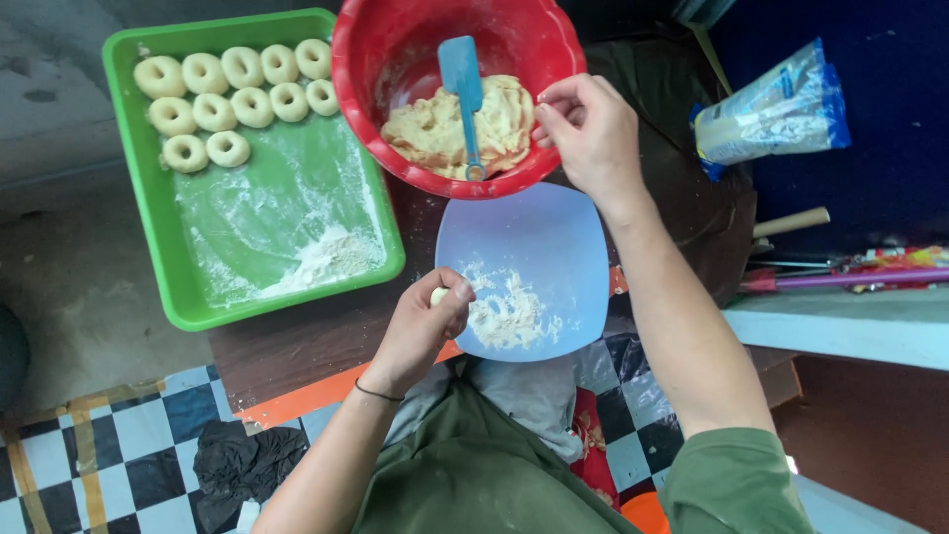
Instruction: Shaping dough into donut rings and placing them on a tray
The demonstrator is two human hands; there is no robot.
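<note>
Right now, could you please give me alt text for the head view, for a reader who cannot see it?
A person's left hand holds a small dough piece beside a floured blue plate, while the right hand grips the rim of a red bowl of dough with a blue spatula. A green tray holds ring-shaped dough pieces.

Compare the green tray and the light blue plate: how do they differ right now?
The green tray is deep-walled and rectangular; the light blue plate is shallow and rounded-square. The green tray holds rows of ring-shaped dough pieces plus a flour heap; the light blue plate holds only flour smears. The left hand rests at the plate's edge, not the tray's. Both are floured.
</note>
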